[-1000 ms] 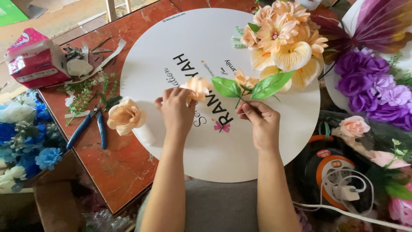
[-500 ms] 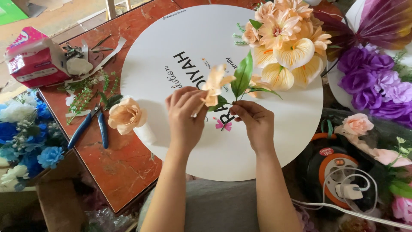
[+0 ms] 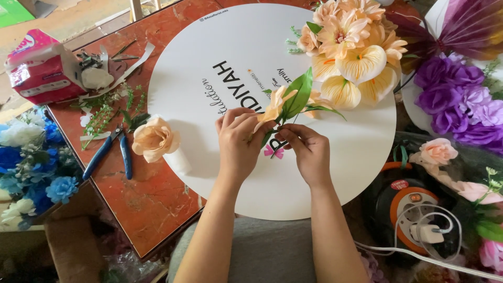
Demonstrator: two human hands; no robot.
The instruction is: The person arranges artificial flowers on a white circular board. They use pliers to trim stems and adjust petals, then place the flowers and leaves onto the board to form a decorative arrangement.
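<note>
Over the round white sign board (image 3: 209,63), a small spray is being assembled: a peach artificial flower (image 3: 273,106) is pinched by the left hand (image 3: 238,144), its green leaf stem (image 3: 296,99) by the right hand (image 3: 309,152). Next, a steady joining grip seems needed; the stems are partly hidden.

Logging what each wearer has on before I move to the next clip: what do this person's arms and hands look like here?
Both forearms are bare from the bottom edge up, with no sleeves in view. The left hand and right hand wear no gloves; no rings, watch or bracelets show. Grey fabric covers the lap between the arms.
</note>
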